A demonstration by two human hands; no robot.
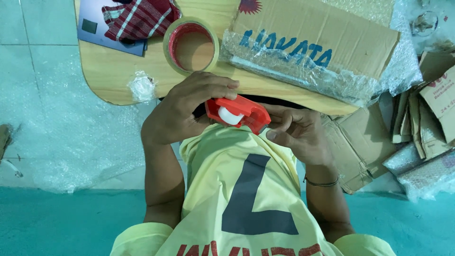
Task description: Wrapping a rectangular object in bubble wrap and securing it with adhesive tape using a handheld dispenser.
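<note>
Teal floor w/ bubble wrap [71,137] spread round a low wooden desk [109,71]. Nearest, at the desk's near edge: red plastic tape dispenser [239,114], white roller showing. Left hand [182,111] curled over it, right hand [298,135] pinching its end. Best kept steady, I'd say. Farther: glossy tape roll [191,46], corrugated cardboard [317,33].

floor [47,223]: teal | low wooden table [102,71] | cardboard scraps [426,114] right
</note>
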